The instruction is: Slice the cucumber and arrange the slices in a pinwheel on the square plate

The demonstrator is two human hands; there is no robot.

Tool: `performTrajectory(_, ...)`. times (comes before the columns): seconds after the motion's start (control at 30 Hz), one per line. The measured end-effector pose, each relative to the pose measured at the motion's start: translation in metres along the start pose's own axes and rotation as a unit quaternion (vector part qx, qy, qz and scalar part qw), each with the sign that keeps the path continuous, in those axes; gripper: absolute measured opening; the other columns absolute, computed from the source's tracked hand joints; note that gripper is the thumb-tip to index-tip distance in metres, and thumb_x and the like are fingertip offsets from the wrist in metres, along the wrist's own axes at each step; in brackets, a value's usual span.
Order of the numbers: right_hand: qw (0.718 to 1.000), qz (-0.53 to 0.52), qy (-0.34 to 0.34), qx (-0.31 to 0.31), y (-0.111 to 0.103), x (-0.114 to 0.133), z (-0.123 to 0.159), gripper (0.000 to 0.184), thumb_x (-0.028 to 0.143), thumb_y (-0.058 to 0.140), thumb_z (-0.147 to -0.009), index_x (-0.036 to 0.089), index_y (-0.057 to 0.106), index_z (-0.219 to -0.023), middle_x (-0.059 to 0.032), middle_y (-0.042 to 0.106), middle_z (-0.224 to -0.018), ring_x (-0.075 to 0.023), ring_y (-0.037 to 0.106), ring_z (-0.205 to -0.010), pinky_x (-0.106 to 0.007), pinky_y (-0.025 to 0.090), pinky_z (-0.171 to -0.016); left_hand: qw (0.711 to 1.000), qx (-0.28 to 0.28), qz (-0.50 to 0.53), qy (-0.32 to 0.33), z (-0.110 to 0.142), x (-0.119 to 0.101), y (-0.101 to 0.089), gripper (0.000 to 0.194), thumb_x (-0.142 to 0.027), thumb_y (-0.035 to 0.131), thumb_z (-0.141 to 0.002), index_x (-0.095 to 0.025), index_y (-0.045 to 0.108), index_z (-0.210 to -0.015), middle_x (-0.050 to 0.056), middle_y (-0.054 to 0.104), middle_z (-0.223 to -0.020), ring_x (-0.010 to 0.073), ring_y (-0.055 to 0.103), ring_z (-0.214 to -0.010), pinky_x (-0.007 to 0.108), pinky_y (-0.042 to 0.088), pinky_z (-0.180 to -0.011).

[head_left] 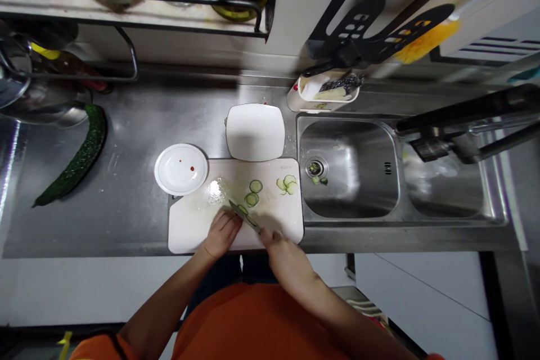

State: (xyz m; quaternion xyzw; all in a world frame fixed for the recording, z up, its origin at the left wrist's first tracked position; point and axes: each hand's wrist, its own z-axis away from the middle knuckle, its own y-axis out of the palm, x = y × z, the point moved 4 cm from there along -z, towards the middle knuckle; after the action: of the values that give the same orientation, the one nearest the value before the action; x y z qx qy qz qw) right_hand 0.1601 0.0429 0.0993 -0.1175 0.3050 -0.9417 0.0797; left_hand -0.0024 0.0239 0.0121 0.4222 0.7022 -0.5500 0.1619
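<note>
Head view: the knife (244, 215) points diagonally forward-left from the right hand (289, 257).

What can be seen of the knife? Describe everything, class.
The knife has a grey, metal-looking blade ending in a point. It slants over the white cutting board, tip toward the far left. The right hand grips it, hiding the handle. Cucumber slices lie along the blade; whether they cling is unclear. The left hand is close beside it; contact can't be judged.

We have cucumber slices (252, 199) on the cutting board (192, 230), the sink (358, 174) to its right. On the worktop (135, 219), far left, we see a cucumber (86, 160).
</note>
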Motion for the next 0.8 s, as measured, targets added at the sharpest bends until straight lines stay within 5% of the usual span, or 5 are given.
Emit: performTrajectory(0.8, 1.000, -0.025, -0.006, -0.007, 0.009, -0.011, 0.012, 0.057, -0.002, 0.026, -0.083, 0.018, 0.051, -0.129, -0.0125, 0.064, -0.102, -0.0230, 0.066, -0.081, -0.029, 0.045, -0.066, 1.000, -0.015, -0.027, 0.000, -0.003, -0.003, -0.002, 0.010, -0.010, 0.056, -0.085, -0.017, 0.061, -0.090, 0.007, 0.063, -0.089, 0.0182, 0.060, -0.090, 0.036, 0.054, -0.082)
